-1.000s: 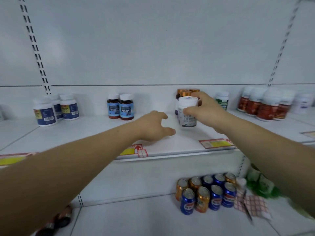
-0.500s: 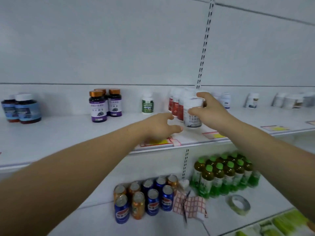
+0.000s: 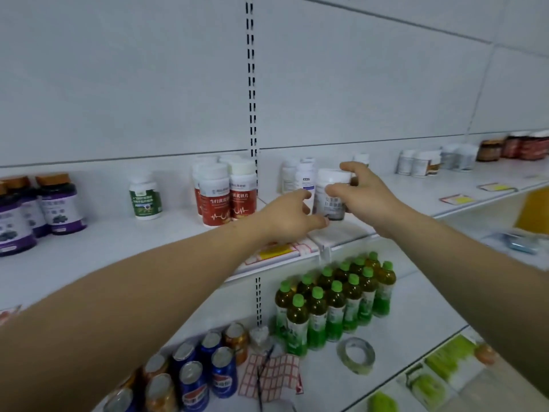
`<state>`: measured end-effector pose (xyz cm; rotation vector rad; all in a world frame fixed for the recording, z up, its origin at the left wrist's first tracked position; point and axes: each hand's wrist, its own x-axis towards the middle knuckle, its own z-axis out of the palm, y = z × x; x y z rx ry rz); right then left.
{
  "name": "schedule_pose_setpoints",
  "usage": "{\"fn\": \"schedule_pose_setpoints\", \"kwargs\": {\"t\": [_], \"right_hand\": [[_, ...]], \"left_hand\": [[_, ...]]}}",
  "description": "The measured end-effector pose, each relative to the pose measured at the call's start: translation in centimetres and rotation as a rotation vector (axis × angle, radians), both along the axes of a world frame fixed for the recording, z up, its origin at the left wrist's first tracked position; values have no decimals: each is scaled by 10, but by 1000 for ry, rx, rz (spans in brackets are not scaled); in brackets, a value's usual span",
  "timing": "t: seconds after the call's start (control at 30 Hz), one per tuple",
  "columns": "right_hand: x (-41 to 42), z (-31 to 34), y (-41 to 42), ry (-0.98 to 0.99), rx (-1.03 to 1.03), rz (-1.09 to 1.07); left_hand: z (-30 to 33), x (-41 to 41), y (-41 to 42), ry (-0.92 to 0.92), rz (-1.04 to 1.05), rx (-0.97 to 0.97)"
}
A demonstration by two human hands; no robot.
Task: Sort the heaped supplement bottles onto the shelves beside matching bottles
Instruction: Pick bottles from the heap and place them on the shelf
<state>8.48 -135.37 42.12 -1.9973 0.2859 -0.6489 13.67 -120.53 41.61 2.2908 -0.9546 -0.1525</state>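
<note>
- A person's right hand [image 3: 361,193] carries a white-capped supplement bottle [image 3: 330,194] with a grey label above the front of the upper shelf [image 3: 154,233], its grip closed around the cap and shoulder, thumb in front and fingers behind.
- The left hand [image 3: 289,215] hovers just beside the bottle's lower left, fingers loosely curled and holding nothing; whether a fingertip touches the bottle cannot be told.
- Compared with half a second ago, the view has swung further right along the shelving: the purple-label bottles [image 3: 61,203] now sit at the far left, the red-label bottles [image 3: 224,196] stand just left of the slotted upright, and the held bottle is now right of that upright instead of in front of the red group.
- The bottle is upright and appears to be off the shelf surface, directly in front of a small cluster of white bottles [image 3: 298,176] with pale labels.
- That shift suggests the search for a matching group is narrowing; the white cluster behind looks like the likely destination, though the blurred labels do not confirm a match.
- More white bottles [image 3: 419,163] stand further right on the same shelf, well apart from the hands.
- On the shelf below sit green-capped tea bottles [image 3: 335,304], drink cans [image 3: 205,373] and a tape roll [image 3: 355,355].
</note>
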Motion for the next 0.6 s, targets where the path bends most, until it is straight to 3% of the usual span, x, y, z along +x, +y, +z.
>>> {"fn": "schedule_pose_setpoints", "kwargs": {"t": [0.27,0.6], "right_hand": [[10,2,-118,-42,11,55],[-2,4,-334,-41,-53,43]], "left_hand": [[0,9,-122,-83,34,-30],[7,0,-348,-108,26,-15]]}}
